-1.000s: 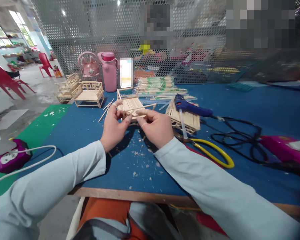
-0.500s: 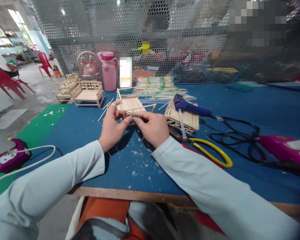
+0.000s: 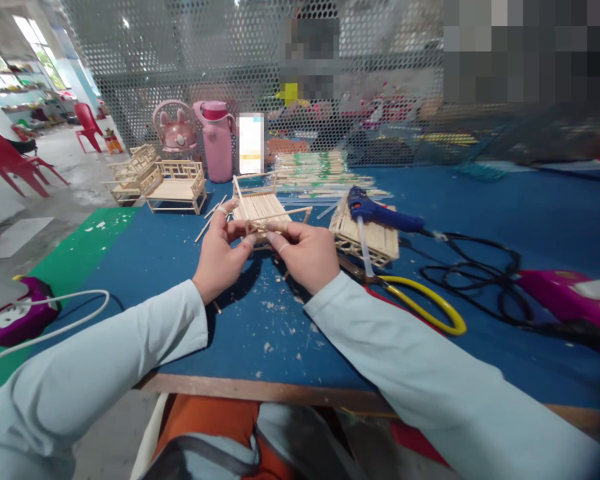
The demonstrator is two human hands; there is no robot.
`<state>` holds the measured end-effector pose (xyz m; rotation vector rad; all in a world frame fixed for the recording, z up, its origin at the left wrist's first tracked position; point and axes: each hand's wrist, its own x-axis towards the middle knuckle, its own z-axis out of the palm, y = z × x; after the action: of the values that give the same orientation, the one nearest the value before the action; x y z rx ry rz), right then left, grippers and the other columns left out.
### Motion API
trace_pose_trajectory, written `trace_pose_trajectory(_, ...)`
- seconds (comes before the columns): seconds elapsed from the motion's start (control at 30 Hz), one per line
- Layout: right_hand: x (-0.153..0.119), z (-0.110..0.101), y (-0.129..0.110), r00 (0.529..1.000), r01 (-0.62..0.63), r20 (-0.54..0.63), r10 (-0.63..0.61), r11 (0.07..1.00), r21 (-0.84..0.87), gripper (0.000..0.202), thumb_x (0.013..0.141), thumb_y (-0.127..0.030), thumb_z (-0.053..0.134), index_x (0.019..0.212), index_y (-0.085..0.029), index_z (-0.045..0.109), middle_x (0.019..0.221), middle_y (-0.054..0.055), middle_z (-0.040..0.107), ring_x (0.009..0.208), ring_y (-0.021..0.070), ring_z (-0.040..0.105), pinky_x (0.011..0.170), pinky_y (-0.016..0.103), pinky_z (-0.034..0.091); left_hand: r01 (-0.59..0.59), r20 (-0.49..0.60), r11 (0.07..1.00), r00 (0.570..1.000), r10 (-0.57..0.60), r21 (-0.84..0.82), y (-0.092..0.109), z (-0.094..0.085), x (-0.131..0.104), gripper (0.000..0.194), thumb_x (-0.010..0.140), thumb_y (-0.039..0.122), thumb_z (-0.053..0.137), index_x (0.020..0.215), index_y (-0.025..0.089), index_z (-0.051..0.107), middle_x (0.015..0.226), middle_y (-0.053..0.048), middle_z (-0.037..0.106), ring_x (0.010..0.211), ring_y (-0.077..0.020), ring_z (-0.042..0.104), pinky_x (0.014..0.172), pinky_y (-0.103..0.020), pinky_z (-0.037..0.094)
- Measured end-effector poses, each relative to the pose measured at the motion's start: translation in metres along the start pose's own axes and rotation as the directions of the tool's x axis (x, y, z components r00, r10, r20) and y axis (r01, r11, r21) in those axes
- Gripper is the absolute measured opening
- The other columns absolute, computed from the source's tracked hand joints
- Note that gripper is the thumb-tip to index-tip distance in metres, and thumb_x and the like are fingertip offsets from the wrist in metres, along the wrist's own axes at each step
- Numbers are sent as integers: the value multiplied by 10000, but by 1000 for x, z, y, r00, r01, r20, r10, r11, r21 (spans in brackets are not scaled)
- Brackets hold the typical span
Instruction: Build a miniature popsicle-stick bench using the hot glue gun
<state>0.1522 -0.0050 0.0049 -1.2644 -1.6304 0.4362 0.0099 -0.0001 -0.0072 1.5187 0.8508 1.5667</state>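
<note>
A miniature bench of thin wooden sticks point(image 3: 264, 205) sits on the blue tabletop between my hands, with a slatted seat and a stick rail along its near side. My left hand point(image 3: 223, 250) pinches the near left part of this frame, its fingers around the rail. At the middle of the near side, my right hand point(image 3: 307, 253) grips the frame between thumb and index finger. The fingertips of both hands nearly meet. They hide the joint where the sticks come together.
A blue glue gun point(image 3: 387, 217) rests on another stick piece point(image 3: 380, 247) at right, beside yellow-handled cutters point(image 3: 430, 303). Finished miniature benches point(image 3: 177, 190) stand at back left. Bundled sticks point(image 3: 313, 167), a pink bottle point(image 3: 217, 143) and a phone point(image 3: 251, 143) line the mesh screen.
My left thumb has drawn slightly left, widening the gap to my right thumb. My right hand and the miniature bench stay nearly in place.
</note>
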Motion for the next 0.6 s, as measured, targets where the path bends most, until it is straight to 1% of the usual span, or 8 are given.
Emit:
trace_pose_trajectory(0.2,0,2,4,999,-26,-30,27,1000,16,282,729,-245,601,961,-163,740,622,23,698,549,134,590,587,276,494,5,5,1000,1000,-5,6,-2,0,0,557,702,125,624,1196,218,386,820,13,611,812,-132,631,796,-287,483)
trace_pose_trajectory(0.33,3,2,6,999,-37,-17,37,999,19,274,715,-238,603,943,-161,734,600,14,677,532,126,569,570,266,484,8,9,1000,1000,-8,8,-2,0,0,563,697,156,627,1200,214,383,823,8,603,816,-137,624,816,-304,474)
trace_pose_trajectory(0.43,2,-2,1,998,-40,-40,41,999,23,252,715,-218,585,912,-158,731,591,7,657,513,121,559,545,256,471,14,14,1000,1000,-14,-4,-1,0,0,560,694,146,620,1196,213,380,832,7,605,827,-137,625,838,-310,470)
trace_pose_trajectory(0.53,-9,-17,-16,999,-24,-23,25,1000,17,207,729,-193,569,858,-157,726,582,5,645,493,119,561,518,249,465,8,19,1000,1000,-7,-17,0,-2,-1,563,690,120,612,1193,206,375,838,5,608,835,-137,627,842,-311,474)
trace_pose_trajectory(0.6,-20,-37,-29,999,17,-37,-18,999,-36,192,747,-207,583,874,-180,725,600,6,661,498,124,581,507,248,466,9,31,1000,999,-9,-13,0,-6,-1,561,690,106,606,1192,209,378,855,1,608,831,-134,623,823,-307,482)
